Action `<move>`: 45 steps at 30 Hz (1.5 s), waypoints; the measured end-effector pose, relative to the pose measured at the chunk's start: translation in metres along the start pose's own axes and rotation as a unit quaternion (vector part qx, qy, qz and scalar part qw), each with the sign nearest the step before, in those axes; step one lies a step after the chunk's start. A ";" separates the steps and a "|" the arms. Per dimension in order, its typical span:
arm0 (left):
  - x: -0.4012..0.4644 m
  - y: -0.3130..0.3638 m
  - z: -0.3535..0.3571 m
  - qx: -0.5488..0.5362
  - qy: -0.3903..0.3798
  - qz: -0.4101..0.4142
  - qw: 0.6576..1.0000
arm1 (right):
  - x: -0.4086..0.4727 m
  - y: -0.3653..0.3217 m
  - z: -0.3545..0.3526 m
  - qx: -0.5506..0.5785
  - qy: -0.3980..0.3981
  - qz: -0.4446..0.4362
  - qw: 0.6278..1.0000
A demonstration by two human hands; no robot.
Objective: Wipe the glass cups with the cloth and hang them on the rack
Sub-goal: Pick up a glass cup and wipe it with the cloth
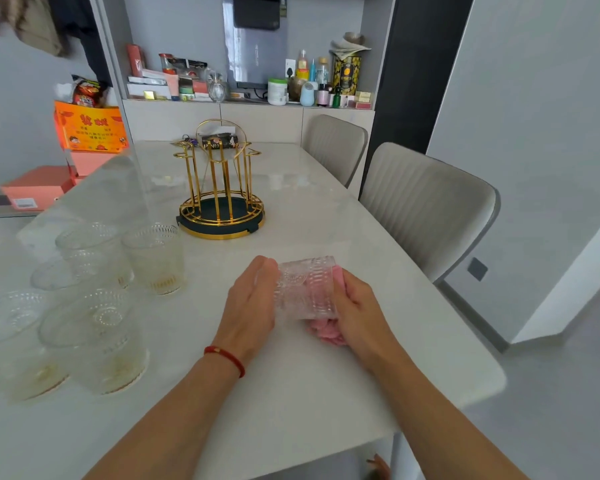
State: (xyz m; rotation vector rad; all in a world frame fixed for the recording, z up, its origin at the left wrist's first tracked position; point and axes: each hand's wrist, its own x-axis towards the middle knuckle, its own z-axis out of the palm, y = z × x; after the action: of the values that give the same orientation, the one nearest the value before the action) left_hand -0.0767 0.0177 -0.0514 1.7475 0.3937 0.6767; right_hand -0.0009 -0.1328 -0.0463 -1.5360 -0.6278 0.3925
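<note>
Four glass cups (118, 289) stand in a cluster at about nine o'clock on the pale worktop (291, 393), mouths up, none of them on the rack. A fifth cup (307, 287) lies on its side between my two hands, just right of centre in the head view. My left hand (250, 306) has its fingers straight, the palm flat against one end of that cup; a red cord circles the wrist. My right hand (357, 306) curls round the other end, and it also grips the pink cloth (326, 332), which shows through the glass and bunches out below the cup at six o'clock of it. I cannot tell which end is the mouth.

The gold wire rack (221, 188), on its dark round base, stands at twelve o'clock from my hands, well apart from them, with every hook bare. Two grey chairs (426, 209) sit along the worktop's edge at two o'clock. A cluttered shelf (250, 98) runs behind the rack.
</note>
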 end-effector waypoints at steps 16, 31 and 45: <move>0.008 0.018 0.010 -0.112 -0.069 -0.169 0.977 | 0.004 0.007 -0.005 0.046 0.037 0.032 0.998; 0.003 0.017 -0.002 0.021 -0.112 -0.213 0.970 | -0.002 0.003 -0.004 0.074 0.055 0.012 0.996; 0.010 0.027 -0.013 -0.035 -0.189 -0.297 0.935 | 0.001 0.008 -0.002 0.064 0.042 0.012 0.997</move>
State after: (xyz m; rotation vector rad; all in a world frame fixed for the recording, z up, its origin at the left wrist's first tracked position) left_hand -0.0791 0.0258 -0.0212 1.5305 0.5834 -0.0796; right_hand 0.0022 -0.1331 -0.0536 -1.4307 -0.5088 0.3779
